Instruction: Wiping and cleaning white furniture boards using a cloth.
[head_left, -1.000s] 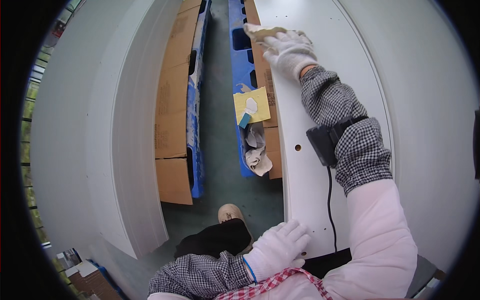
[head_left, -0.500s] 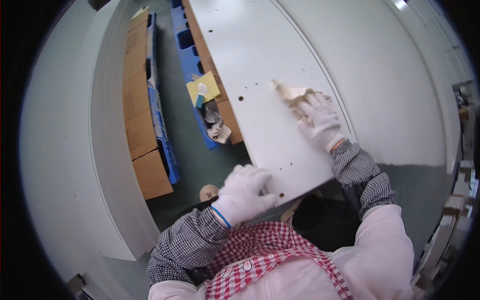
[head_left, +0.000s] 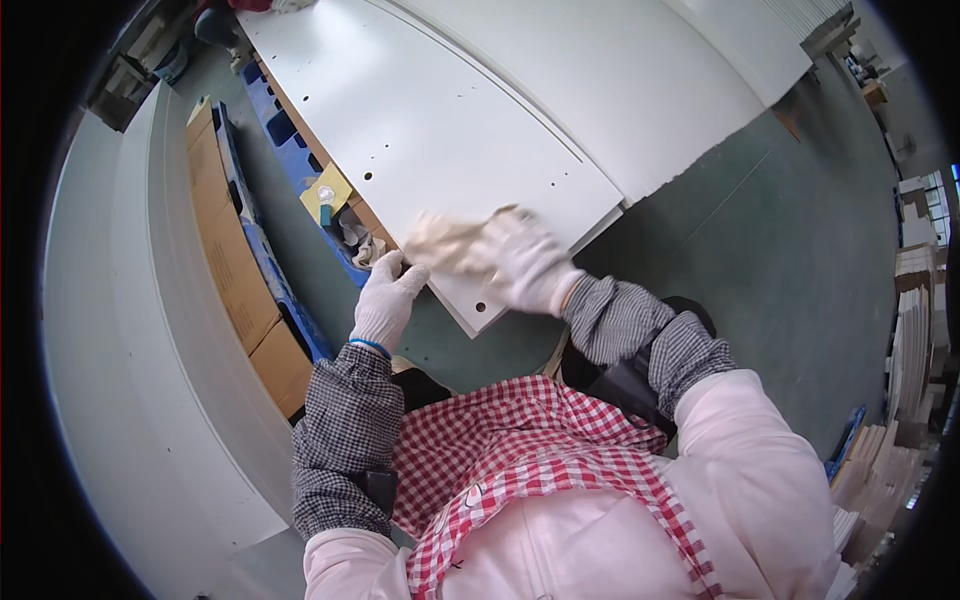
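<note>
A long white panel (head_left: 400, 120) with small drilled holes lies in front of me, its near corner pointing toward my body. My right hand (head_left: 535, 262), in a white glove, presses a crumpled beige cloth (head_left: 450, 242) onto the panel near its close end. Motion blurs the cloth and the fingers. My left hand (head_left: 386, 305), also gloved and with a blue band at the wrist, holds the panel's left edge. Its thumb and forefinger show at that edge, while the other fingers are partly hidden.
Left of the panel, a blue pallet (head_left: 285, 150) carries a yellow sheet (head_left: 325, 192) and some crumpled rags (head_left: 362, 243). Brown cardboard (head_left: 225, 220) on another pallet lies further left, beside tall white boards (head_left: 130, 330). Part of another person (head_left: 265, 5) shows at the far end.
My right hand has brought the cloth from the panel's right side to its near left part. My left hand has moved from the near corner to the left edge. The view has turned.
</note>
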